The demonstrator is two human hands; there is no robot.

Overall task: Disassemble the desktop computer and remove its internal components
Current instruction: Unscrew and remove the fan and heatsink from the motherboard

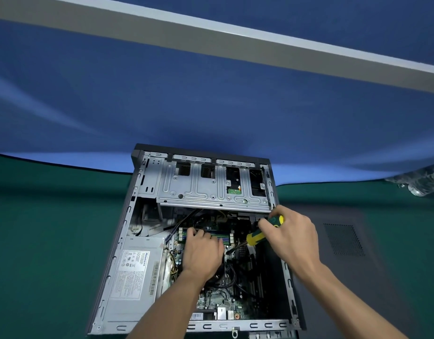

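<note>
An open desktop computer case (118, 241) lies on its side on the green table. Inside it I see the motherboard (218, 299), the grey power supply (135, 272) at the left and the metal drive cage (198, 189) at the far end. My left hand (203, 253) rests on the CPU cooler, mostly hiding it, with its fingertips at the memory slots (225, 237). My right hand (289, 236) grips a yellow-and-green screwdriver (262, 233), whose tip points down at the board just right of my left hand.
The removed dark side panel (343, 241) with a vent grille lies flat on the table to the right of the case. A clear plastic object (419, 182) sits at the far right edge. A blue cloth backdrop (211, 106) hangs behind the table.
</note>
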